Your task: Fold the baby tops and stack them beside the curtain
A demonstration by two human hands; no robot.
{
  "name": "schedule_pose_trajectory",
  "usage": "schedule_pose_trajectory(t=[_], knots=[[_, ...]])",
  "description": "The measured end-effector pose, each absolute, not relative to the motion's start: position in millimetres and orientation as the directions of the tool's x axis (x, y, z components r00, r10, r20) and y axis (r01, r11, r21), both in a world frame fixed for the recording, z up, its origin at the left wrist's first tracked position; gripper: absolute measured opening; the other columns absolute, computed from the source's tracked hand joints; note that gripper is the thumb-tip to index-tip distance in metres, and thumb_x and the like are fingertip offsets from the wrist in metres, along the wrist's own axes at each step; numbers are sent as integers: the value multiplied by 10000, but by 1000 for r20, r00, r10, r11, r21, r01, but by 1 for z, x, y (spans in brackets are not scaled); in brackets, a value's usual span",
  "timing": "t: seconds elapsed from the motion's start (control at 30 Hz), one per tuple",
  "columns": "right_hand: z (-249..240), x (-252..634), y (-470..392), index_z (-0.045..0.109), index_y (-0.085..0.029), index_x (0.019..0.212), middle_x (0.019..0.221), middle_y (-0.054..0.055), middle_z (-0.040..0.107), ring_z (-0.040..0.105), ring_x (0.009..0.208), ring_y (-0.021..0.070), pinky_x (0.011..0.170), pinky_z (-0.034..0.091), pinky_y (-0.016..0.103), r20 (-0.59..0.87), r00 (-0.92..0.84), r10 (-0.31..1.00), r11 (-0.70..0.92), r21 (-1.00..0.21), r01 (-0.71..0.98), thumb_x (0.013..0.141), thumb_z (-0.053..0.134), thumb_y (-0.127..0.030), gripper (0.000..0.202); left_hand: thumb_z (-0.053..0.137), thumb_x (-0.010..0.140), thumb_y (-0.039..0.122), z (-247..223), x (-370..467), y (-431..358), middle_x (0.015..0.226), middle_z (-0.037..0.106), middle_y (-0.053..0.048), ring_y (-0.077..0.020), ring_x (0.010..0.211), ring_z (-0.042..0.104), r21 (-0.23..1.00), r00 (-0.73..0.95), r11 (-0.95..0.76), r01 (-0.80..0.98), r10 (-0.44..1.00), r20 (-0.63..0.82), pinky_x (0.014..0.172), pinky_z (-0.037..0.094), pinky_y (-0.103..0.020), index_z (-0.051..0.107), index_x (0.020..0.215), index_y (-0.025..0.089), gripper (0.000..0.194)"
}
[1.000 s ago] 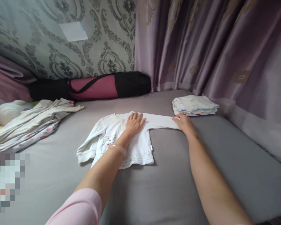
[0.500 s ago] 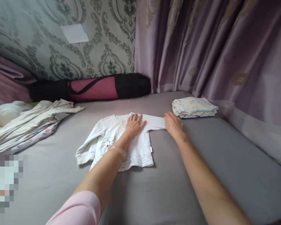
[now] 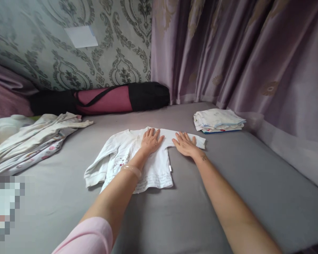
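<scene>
A small white long-sleeved shirt (image 3: 159, 173) lies spread on the grey bed sheet (image 3: 175, 218), with an animal print on its front and lines of lettering near the hem. My left hand (image 3: 151, 140) rests flat on the upper part of the shirt, fingers spread. Flat on the sleeve at the right lies my right hand (image 3: 186, 144), its fingers also apart. That sleeve stretches out straight, and its cuff shows past my right hand. The other sleeve bends down toward the lower left. My left forearm covers part of the shirt's front.
Folded clothes (image 3: 219, 120) are stacked at the back right, near the purple curtain (image 3: 190, 53). Loose light-coloured clothes (image 3: 42, 135) lie at the left beside a white plush toy (image 3: 9, 127). A long black and maroon bag (image 3: 106, 100) runs along the wall.
My right hand has left the cuff end, moved left along the sleeve, and now lies flat with fingers spread. The left hand stays in place on the shirt.
</scene>
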State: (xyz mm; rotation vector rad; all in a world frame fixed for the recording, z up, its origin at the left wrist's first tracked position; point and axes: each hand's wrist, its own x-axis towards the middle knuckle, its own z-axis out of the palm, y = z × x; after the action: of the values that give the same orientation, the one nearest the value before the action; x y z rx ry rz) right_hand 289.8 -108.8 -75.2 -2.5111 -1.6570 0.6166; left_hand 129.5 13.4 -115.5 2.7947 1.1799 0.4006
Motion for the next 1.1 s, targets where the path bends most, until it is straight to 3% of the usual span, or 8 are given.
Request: schedule_pose_trajectory(t=[0.27,0.4,0.53,0.7,0.8,0.97,1.1], knots=[[-70,306,-113,143,-248,1572,1645,39,49,-2,1499,244,1188,23,520,-349,403,846,-481,-175,859,1000,161,-453,608,282,985,554,-114,129,11,1455,449,-149,-311,1370,359,152,665,-693,705,720,197,1120,292,-444,436,1446,198,602],[-77,323,-118,184,-292,1562,1637,67,124,88,1495,266,1155,95,607,-302,514,803,-553,-52,832,994,140,-464,595,293,983,553,-111,130,9,1466,439,-145,-308,1371,355,174,664,-688,704,725,182,1125,282,-440,434,1447,196,602],[-89,339,-117,221,-258,1557,1625,88,176,122,1492,247,1149,187,578,-245,517,820,-535,-9,845,989,113,-461,613,299,980,561,-109,131,10,1461,434,-160,-317,1367,359,211,661,-682,700,731,171,1127,276,-451,434,1441,182,611],[-99,345,-112,221,-238,1559,1623,107,175,151,1486,276,1133,230,584,-216,520,826,-529,21,849,983,96,-462,630,362,980,515,-94,121,21,1520,347,-186,-291,1423,296,363,735,-687,629,678,9,1159,242,-426,389,1456,134,610],[-101,348,-111,214,-239,1561,1622,107,179,156,1484,282,1128,241,585,-202,518,831,-524,28,851,981,91,-473,637,418,968,468,-76,95,23,1538,315,-215,-269,1416,330,512,737,-637,577,675,9,1151,276,-366,360,1465,89,628],[-102,349,-109,197,-240,1564,1627,98,161,138,1488,281,1140,217,578,-219,524,823,-531,31,847,984,94,-476,635,521,916,373,-50,14,22,1356,565,-142,-231,1228,546,626,617,-609,486,747,248,1065,393,-317,535,1334,154,473],[-102,346,-110,242,-239,1553,1617,99,202,171,1480,288,1130,241,588,-192,526,828,-532,24,846,986,114,-464,624,535,881,389,-47,-62,28,1161,681,-119,-224,1023,645,721,323,-370,587,923,211,891,498,-298,643,1183,147,402]])
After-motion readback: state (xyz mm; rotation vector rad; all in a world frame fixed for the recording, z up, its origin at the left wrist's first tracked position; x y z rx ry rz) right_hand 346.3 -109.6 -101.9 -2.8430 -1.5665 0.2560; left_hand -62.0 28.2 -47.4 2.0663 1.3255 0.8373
